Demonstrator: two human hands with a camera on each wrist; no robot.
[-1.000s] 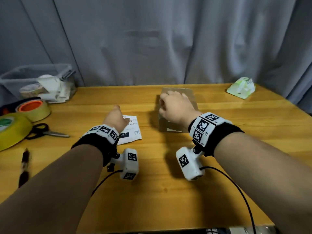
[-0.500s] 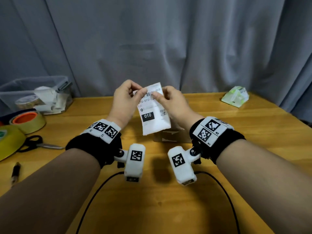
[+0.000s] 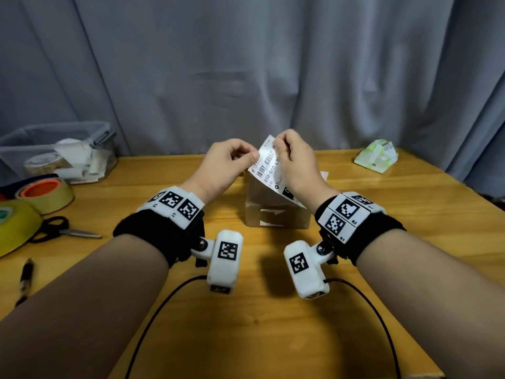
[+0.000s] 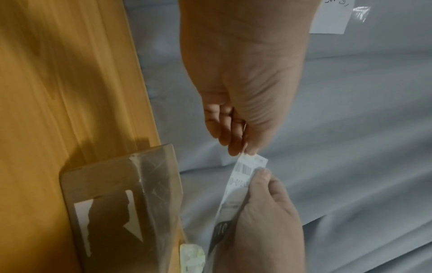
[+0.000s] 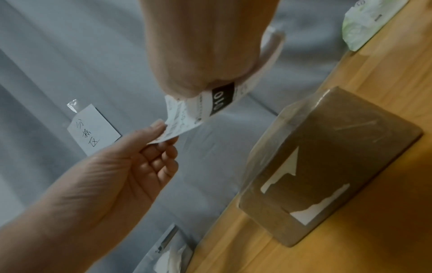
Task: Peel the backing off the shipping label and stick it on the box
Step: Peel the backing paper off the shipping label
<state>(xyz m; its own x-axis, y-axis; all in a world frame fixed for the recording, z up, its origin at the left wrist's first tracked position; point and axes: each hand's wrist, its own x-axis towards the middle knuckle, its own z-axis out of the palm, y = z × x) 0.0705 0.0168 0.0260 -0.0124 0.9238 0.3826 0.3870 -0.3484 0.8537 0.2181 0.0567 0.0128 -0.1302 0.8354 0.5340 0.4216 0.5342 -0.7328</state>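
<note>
The white shipping label point(image 3: 269, 166), printed with a barcode and "010", is held in the air above the brown cardboard box point(image 3: 276, 212) on the wooden table. My left hand point(image 3: 254, 160) pinches the label's upper left edge between thumb and fingertips. My right hand point(image 3: 278, 144) pinches its top corner, with the rest of the label running down behind that palm. In the left wrist view the left hand point(image 4: 244, 151) pinches the label point(image 4: 243, 177) at its tip. In the right wrist view the label point(image 5: 187, 114) bends between both hands beside the box point(image 5: 327, 162). Whether the backing has come apart is unclear.
A clear plastic bin point(image 3: 54, 151) with paper scraps stands at the back left. In front of it lie tape rolls point(image 3: 46, 192), scissors point(image 3: 65, 231) and a pen point(image 3: 26, 277). A green-white packet point(image 3: 375, 158) sits at the back right. A grey curtain hangs behind the table.
The label went from flat on the table to held up in both hands. It is now tilted, with both hands pinching near its top corner. The right hand left the box.
</note>
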